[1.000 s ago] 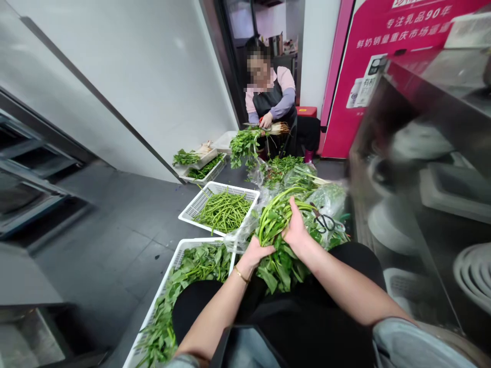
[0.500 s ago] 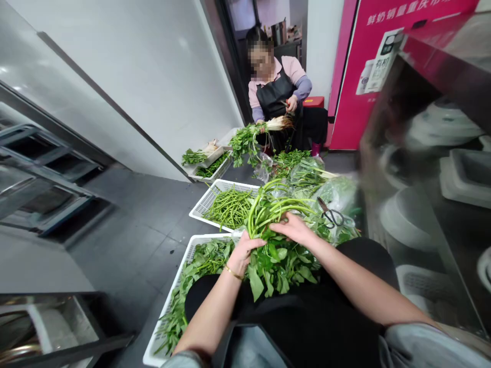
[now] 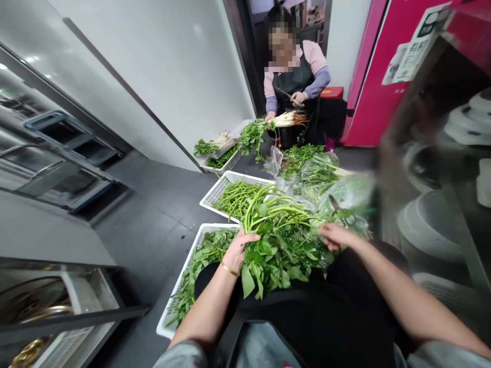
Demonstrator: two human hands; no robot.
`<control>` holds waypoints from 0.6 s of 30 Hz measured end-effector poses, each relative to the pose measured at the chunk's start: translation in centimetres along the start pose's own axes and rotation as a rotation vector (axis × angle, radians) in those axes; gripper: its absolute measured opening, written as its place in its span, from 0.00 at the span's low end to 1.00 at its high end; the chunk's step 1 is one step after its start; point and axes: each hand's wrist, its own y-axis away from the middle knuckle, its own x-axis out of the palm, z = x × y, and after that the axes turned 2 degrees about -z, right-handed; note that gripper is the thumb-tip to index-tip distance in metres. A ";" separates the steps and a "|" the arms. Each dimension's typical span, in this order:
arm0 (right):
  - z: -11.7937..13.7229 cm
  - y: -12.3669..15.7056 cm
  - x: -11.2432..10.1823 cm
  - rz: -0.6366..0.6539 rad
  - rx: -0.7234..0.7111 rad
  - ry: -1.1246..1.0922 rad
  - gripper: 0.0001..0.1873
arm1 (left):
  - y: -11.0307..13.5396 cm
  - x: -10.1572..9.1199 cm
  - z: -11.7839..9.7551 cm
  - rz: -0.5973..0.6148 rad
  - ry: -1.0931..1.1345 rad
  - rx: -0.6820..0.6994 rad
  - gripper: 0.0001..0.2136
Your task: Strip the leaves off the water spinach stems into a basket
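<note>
My left hand (image 3: pixel 238 250) grips a large bunch of long-stemmed leafy greens (image 3: pixel 278 245), which rests on my black-clothed lap (image 3: pixel 307 301). A gold bangle circles that wrist. My right hand (image 3: pixel 337 235) lies at the bunch's right edge, fingers loose, touching leaves and a clear plastic bag (image 3: pixel 345 197). The tip of a pair of scissors (image 3: pixel 334 203) pokes up by the bag, mostly hidden. Just left of my left hand, a white plastic basket (image 3: pixel 184 286) holds leafy greens. Further ahead, a second white basket (image 3: pixel 218 191) holds trimmed green stems (image 3: pixel 238 199).
Ahead, a seated co-worker (image 3: pixel 295 87) in a dark apron holds a knife and a rooted bunch over more greens and white trays (image 3: pixel 218 158). Steel cabinets (image 3: pixel 57 153) stand left, blurred shelving with white bowls (image 3: pixel 429 225) right, and grey tile (image 3: pixel 141 220) underfoot.
My right hand has slid rightward off the stems, away from my left hand. The bunch now lies lower, closer to my lap. The whole view has shifted as my head turned.
</note>
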 end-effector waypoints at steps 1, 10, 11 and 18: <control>-0.2 0.3 0.6 0.031 0.002 0.049 0.16 | -0.1 0.1 0.2 -0.013 0.018 -0.009 0.18; 3.0 0.9 11.9 0.449 -0.068 -0.040 0.12 | 0.0 1.5 1.4 0.102 -0.002 -0.010 0.24; 3.0 0.9 12.7 0.429 -0.062 -0.095 0.11 | 0.1 1.4 1.3 0.113 -0.005 -0.008 0.24; 0.8 0.6 8.6 0.400 0.039 -0.118 0.10 | 0.4 -0.7 1.1 -0.051 0.109 -0.069 0.19</control>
